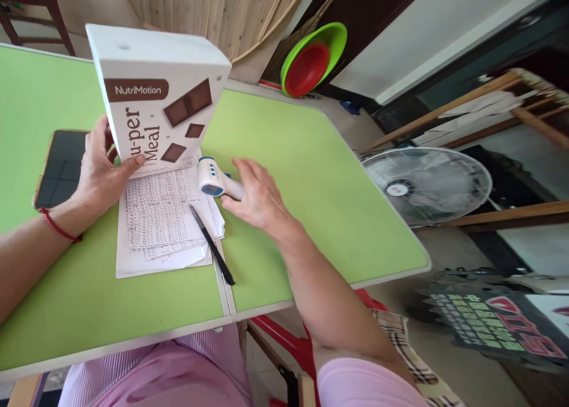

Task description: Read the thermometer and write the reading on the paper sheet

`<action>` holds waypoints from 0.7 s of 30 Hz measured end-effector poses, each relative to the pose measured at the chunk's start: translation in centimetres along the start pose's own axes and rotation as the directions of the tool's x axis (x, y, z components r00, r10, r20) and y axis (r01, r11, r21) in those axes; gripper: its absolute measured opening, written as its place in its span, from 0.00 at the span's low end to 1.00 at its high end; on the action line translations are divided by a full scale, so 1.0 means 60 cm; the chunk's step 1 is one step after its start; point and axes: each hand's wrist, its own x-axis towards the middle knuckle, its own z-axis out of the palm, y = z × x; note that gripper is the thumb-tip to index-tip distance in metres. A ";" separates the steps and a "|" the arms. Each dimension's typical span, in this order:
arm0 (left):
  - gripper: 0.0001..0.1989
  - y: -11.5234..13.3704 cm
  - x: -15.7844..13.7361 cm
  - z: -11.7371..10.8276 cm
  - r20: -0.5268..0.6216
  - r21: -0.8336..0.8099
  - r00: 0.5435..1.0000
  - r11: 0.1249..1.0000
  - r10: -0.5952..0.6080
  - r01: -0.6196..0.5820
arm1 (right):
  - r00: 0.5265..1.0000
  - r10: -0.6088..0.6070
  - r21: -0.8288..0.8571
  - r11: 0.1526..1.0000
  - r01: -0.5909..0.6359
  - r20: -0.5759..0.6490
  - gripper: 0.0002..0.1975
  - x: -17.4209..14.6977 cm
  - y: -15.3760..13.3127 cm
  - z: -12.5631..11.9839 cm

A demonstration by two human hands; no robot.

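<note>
My left hand (101, 165) grips the lower left corner of a white NutriMotion box (155, 122), its thumb pressed on the printed front. The box stands up, leaning, over handwritten papers (160, 217); its bottom edge meets them. Just right of the box lies a white and blue infrared thermometer (211, 177), its small screen facing me. Around the end of its handle my right hand (258, 195) is spread, thumb and fingers apart; whether they touch the handle is unclear. A black pen (211, 244) rests slantwise across the papers, reaching the table.
A dark phone (62, 167) lies left of my left hand on the green table (311, 176). Beyond the table's right edge stands a fan (427, 185). Green (335, 39) and red (306, 69) basins are on the far side. A red stool (284, 336) is below the near edge.
</note>
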 end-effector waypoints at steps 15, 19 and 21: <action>0.22 0.063 -0.036 0.012 0.059 0.016 0.990 0.991 -0.130 0.129 | 0.942 0.330 0.811 0.565 -0.151 -0.054 0.16 -0.019 -0.053 -0.045; 0.22 0.066 -0.036 0.014 0.109 0.104 0.989 0.991 -0.101 0.090 | 0.962 0.147 0.945 0.205 -0.255 0.228 0.17 -0.032 -0.096 -0.046; 0.23 0.067 -0.037 0.013 0.121 0.208 0.990 0.977 -0.072 0.045 | 0.952 0.108 0.942 0.148 -0.301 0.287 0.17 -0.039 -0.111 -0.041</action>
